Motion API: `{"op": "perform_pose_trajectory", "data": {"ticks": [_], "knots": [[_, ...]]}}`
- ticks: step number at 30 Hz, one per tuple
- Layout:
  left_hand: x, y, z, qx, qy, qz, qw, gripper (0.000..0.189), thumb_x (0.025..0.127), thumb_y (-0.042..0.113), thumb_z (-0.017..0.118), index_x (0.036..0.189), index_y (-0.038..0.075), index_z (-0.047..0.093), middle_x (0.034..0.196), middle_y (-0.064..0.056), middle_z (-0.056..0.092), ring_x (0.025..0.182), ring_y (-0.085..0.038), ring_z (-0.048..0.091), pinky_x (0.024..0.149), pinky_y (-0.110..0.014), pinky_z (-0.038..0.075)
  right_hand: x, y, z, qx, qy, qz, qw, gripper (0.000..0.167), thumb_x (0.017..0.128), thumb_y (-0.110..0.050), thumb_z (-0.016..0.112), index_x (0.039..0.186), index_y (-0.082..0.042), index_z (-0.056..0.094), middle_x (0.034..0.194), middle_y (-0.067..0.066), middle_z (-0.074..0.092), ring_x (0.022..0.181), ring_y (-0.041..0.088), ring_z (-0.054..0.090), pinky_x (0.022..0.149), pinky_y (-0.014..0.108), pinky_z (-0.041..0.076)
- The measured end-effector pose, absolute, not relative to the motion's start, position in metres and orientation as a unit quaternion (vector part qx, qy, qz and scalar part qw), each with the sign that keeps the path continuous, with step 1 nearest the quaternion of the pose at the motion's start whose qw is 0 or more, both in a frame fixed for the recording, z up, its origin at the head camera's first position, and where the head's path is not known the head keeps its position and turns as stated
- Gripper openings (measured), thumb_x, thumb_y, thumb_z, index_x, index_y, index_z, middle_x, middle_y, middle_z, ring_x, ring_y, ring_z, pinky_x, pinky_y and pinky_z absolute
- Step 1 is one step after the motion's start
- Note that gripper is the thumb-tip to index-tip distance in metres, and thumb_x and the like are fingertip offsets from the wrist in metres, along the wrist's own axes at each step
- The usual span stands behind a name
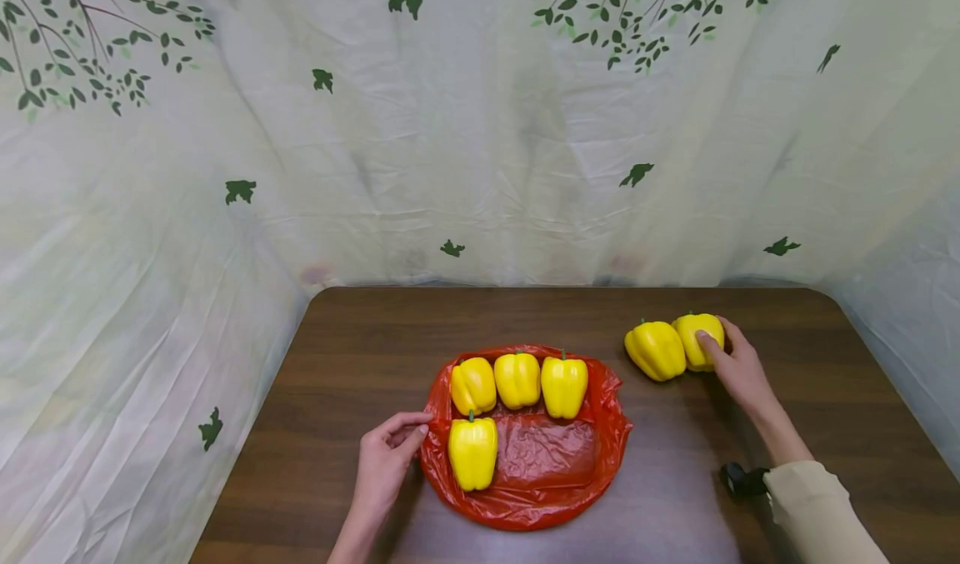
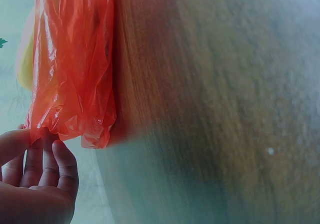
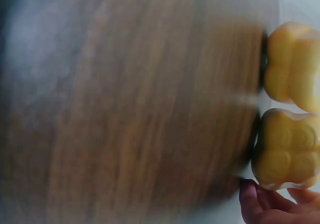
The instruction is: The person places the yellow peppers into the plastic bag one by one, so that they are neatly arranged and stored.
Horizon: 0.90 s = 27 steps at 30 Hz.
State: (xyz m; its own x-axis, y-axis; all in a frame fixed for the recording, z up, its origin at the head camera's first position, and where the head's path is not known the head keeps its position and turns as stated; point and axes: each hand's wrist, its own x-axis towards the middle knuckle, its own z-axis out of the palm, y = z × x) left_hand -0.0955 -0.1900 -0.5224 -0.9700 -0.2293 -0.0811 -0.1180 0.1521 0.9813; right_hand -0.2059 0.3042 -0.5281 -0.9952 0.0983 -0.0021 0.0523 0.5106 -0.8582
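On the wooden table lies a red plastic bag [image 1: 534, 510], its mouth spread into a rounded opening. Inside it, three yellow bell peppers [image 1: 517, 381] form a back row, and another yellow bell pepper [image 1: 473, 456] sits at the front left. My left hand [image 1: 381, 464] pinches the bag's left edge; the left wrist view shows the bag's film [image 2: 75, 79] between thumb and fingers. Toward the back right, my right hand [image 1: 738, 372] grips a yellow bell pepper [image 1: 692, 339] from its right side. Beside that one stands a second loose bell pepper [image 1: 656, 351].
The brown table [image 1: 375, 322] has rounded far corners. Behind it and along both sides hangs a pale curtain [image 1: 487, 172] printed with leaves and branches. A small black device [image 1: 742, 481] is at the right wrist, near the sleeve.
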Motion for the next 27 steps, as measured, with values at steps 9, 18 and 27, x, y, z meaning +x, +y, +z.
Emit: {"op": "perform_pose_trajectory", "data": {"ticks": [9,18,27], "knots": [[-0.096,-0.191,-0.524,0.117,-0.760,-0.638,0.043,0.014,0.090,0.001,0.068,0.100,0.005,0.076,0.095,-0.012,0.069,0.066,-0.021,0.056,0.053,-0.025,0.046,-0.207,0.304,-0.528,-0.041,-0.874,0.485,0.019,0.081,0.103,-0.049,0.041,0.152,0.009,0.012,0.148,0.038,0.024,0.126,0.052,0.031,0.102,0.068,0.027],[-0.096,-0.191,-0.525,0.119,-0.754,-0.645,0.040,0.014,0.090,0.000,0.068,0.100,0.004,0.076,0.095,-0.013,0.069,0.065,-0.020,0.057,0.053,-0.025,0.046,-0.203,0.304,-0.527,-0.053,-0.872,0.486,0.035,0.078,0.102,-0.046,0.046,0.151,0.008,0.020,0.146,0.038,0.028,0.126,0.052,0.035,0.100,0.066,0.033],[-0.096,-0.192,-0.523,0.120,-0.758,-0.640,0.039,0.013,0.090,0.001,0.068,0.100,0.005,0.076,0.093,-0.013,0.068,0.064,-0.020,0.055,0.052,-0.025,0.046,-0.191,0.304,-0.520,-0.085,-0.865,0.492,0.052,0.078,0.099,-0.049,0.050,0.151,0.004,0.026,0.145,0.034,0.034,0.124,0.047,0.043,0.091,0.039,0.047]]}}
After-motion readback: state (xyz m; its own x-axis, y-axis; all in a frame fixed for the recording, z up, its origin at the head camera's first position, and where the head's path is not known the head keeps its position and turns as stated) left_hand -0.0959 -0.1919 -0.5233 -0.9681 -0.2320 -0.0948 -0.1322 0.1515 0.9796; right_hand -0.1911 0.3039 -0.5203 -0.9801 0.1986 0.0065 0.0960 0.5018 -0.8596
